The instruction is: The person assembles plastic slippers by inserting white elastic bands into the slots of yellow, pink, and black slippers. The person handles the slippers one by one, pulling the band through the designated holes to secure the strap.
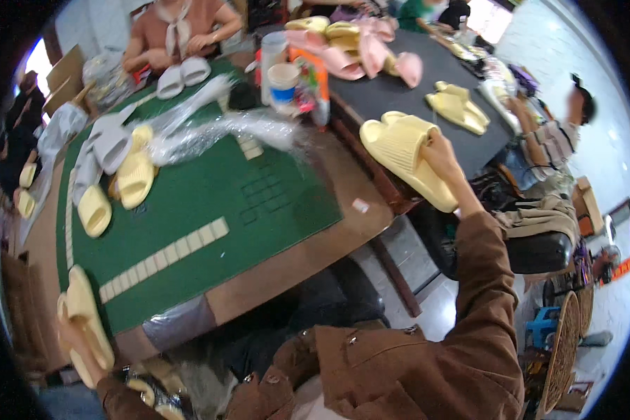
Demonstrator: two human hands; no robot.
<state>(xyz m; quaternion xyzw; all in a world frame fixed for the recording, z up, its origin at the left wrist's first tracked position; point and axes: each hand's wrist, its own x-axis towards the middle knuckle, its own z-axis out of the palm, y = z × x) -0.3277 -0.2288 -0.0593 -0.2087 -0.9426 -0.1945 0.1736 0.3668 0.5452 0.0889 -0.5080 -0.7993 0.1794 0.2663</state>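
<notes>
Clear plastic wrap [217, 129] and pale tiles [164, 259] lie on a green table [210, 203].

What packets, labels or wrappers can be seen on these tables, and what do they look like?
Orange carton: far edge of the green table, tall, multicoloured print.
White tub: beside the carton, round, blue band.
Clear plastic wrap: crumpled across the green table.
Small white tag: on the brown table edge.

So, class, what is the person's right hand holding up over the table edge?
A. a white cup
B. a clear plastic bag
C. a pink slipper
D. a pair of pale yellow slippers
D: the right hand grips a pair of pale yellow slippers held together.
</notes>
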